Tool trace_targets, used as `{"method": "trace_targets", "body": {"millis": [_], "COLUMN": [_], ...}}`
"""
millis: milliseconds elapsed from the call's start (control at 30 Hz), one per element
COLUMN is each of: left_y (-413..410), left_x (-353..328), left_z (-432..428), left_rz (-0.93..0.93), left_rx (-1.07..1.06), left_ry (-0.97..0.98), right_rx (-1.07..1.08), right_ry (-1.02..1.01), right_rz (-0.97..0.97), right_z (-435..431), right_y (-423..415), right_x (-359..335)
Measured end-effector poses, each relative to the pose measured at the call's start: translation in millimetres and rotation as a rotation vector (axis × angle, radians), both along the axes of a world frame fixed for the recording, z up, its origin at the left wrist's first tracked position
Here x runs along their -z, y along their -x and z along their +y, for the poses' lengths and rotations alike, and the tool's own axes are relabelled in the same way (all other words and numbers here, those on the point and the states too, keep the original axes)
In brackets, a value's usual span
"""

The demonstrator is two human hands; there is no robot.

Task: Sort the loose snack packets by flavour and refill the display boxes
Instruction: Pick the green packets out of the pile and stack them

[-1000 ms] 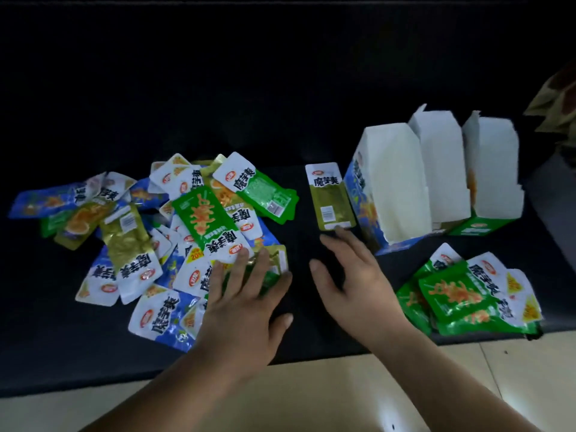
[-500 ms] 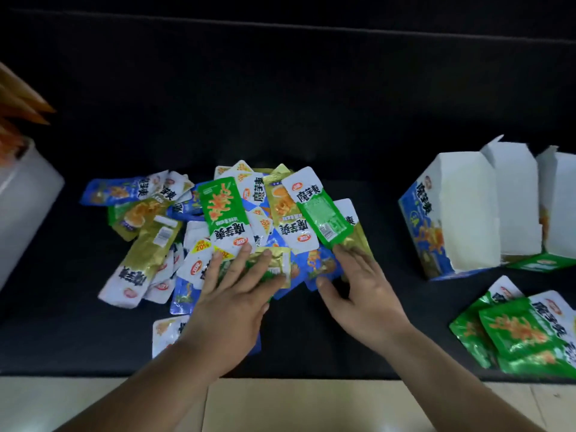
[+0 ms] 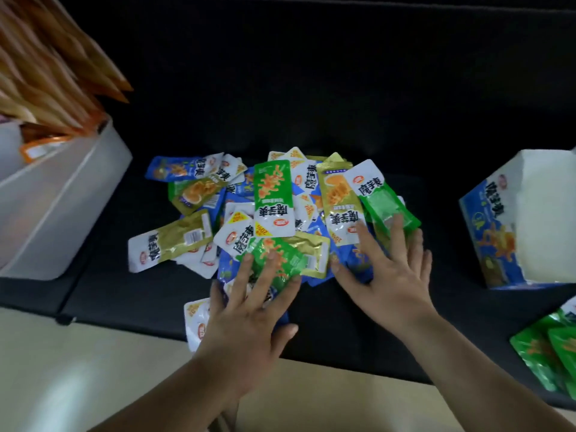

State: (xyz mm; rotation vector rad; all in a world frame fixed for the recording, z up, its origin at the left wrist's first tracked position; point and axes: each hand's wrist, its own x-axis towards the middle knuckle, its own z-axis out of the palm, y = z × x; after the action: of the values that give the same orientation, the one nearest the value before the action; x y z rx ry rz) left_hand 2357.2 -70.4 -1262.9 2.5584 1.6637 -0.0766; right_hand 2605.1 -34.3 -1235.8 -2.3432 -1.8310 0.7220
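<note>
1. While both hands lie on the packets, neither grips anything. The left hand (image 3: 246, 325) is flat, fingers straight and spread, tips pressing a green packet (image 3: 280, 260) at the pile's near edge. The right hand (image 3: 392, 275) is flat and spread too, tips on a clear-green packet (image 3: 383, 201) and the blue ones beneath it.
2. The pile (image 3: 274, 210) is straight ahead of both hands and touching them, on the dark surface (image 3: 311, 88). Green, blue and gold packets are mixed and overlapping, some face down. A gold packet (image 3: 339, 198) lies just beyond the gap between the hands. A few packets are half hidden under the left palm.
3. Handling, my read: light, thin, soft foil with a glossy skin, so they slip on each other, and a flat press likely drags several at once. The best hold looks like a pinch on a free sealed end or corner. Overlapped ones need the top packet lifted first. They are not fragile and are fine to rake or fan.
4. Well right of the right hand is the blue box (image 3: 486, 232). A white panel faces the camera and its inside is not seen.
5. Near-right of that hand, at the frame edge, is a green stack (image 3: 548, 353), seemingly sorted.
6. Far left of the left hand is a white bin (image 3: 62, 194) with orange packs (image 3: 46, 73), blurred.
7. Stage, judged: early, with most of the pile unsorted.
</note>
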Motion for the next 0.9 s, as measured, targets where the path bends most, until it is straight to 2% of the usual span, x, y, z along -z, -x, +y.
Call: {"method": "trace_targets", "body": {"millis": [133,233,333,467,533,633,667,733,800,900], "left_y": [20,35,46,51,49,39,33,11,-18,-57], "left_x": [10,19,18,6,-2,-16,-22,-31,-36,-32], "left_z": [13,24,42,60,59,53,53,57,65,80], "left_rz": [-0.134,-0.215,-0.283,-0.269,-0.218,-0.232,-0.283,-0.353,-0.295,-0.100], "left_rx": [0.018,0.043,0.029,-0.029,-0.064,-0.117,-0.118,-0.073,-0.021,-0.005], "left_ry": [-0.009,-0.027,-0.048,-0.051,-0.058,-0.105,-0.136,-0.159,-0.088,0.103], "right_rx": [0.065,0.077,0.015,-0.045,-0.034,0.079,0.112,0.146,0.133,0.098], "right_ry": [0.146,0.139,0.121,0.119,-0.005,-0.388,-0.430,-0.365,-0.295,-0.290], "right_rz": [0.081,0.163,0.162,0.183,0.229,0.292,0.277,0.222,0.171,0.152], "right_z": [21,7,-15,-25,-28,-27,-25,-23,-27,-33], "right_y": [10,33,62,79,75,52,42,23,10,-5], "right_x": [-4,-8,-5,-2,-2,3,6,12,19,23]}}
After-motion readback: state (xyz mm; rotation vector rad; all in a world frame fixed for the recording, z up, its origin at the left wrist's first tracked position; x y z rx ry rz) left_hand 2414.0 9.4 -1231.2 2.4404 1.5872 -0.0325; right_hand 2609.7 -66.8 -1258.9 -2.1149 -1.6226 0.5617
